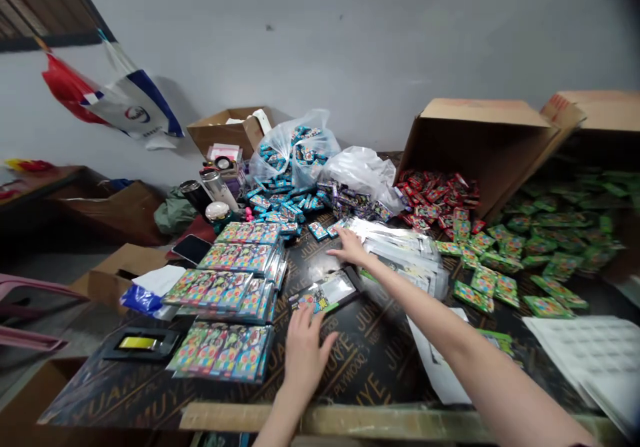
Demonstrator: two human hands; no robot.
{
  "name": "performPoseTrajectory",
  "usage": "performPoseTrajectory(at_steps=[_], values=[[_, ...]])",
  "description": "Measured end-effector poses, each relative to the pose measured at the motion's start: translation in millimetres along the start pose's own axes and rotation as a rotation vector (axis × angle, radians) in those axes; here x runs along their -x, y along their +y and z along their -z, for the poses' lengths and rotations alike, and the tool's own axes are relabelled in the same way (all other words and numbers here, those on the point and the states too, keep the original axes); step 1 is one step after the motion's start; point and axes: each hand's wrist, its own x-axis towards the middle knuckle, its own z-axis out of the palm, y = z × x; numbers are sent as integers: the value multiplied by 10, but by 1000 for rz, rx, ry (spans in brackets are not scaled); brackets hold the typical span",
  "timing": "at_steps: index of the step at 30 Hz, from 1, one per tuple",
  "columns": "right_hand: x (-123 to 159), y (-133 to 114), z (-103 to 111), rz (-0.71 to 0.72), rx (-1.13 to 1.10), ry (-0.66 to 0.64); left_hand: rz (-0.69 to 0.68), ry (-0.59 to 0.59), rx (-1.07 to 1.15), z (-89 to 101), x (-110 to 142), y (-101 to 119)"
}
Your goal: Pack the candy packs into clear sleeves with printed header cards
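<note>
My left hand point(305, 354) lies with its fingers stretched out and thumb apart, its fingertips at the near left edge of a flat black printed box with a clear window point(333, 290). Farther back, my right hand point(351, 248) reaches over the table with its fingers spread. Its fingertips are close to a small blue packet point(337, 228); whether they touch it I cannot tell. Another blue packet point(318, 231) lies just left of that one. Beside my right hand is a stack of clear-windowed sleeves point(407, 257).
Stacked colourful packet sets point(220, 347) stand on the left. Behind are blue packets in a plastic bag point(295, 154) and purple packets point(353, 199). Red packets point(437, 197) and green packets point(560, 234) spill from cardboard boxes point(480, 114). A phone point(191, 249) and tape dispenser point(140, 343) lie left.
</note>
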Motion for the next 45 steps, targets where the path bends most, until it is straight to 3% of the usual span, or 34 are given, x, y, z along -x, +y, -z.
performPoseTrajectory(at_steps=[4,7,9,14,19,21,23,25,27,30,32,34,37,40,45], values=[[-445,-299,-237,-2,-36,12,-25,-209,-113,-354,-488,104],[-437,-409,-372,22,-133,23,-9,-274,-155,-509,-701,64],[-321,-409,-405,41,-225,24,-33,-272,-161,-530,-668,17],[273,-279,-211,-1,-500,-7,-71,-297,98,-371,-351,5],[1255,-268,63,-162,-1242,-313,361,-119,908,-188,-462,191],[1591,-271,131,-219,-1340,-369,493,-124,1179,-156,-548,292],[1816,-239,210,-185,-1185,-229,562,-175,1284,-147,-578,387],[1932,-178,316,-59,-896,-17,559,-254,1284,-156,-553,473],[1978,-118,428,100,-626,73,522,-355,1255,-174,-505,547],[2001,-51,546,293,-404,48,438,-463,1172,-208,-457,591],[2013,7,577,353,-321,76,394,-450,1110,-231,-450,535],[2021,97,580,334,-258,144,316,-380,982,-257,-442,410],[2008,253,544,278,-171,209,29,-333,531,-308,-389,183],[1982,337,477,317,-107,149,-218,-361,142,-347,-312,46],[2002,268,427,367,-196,-18,-319,-301,104,-288,-265,45]])
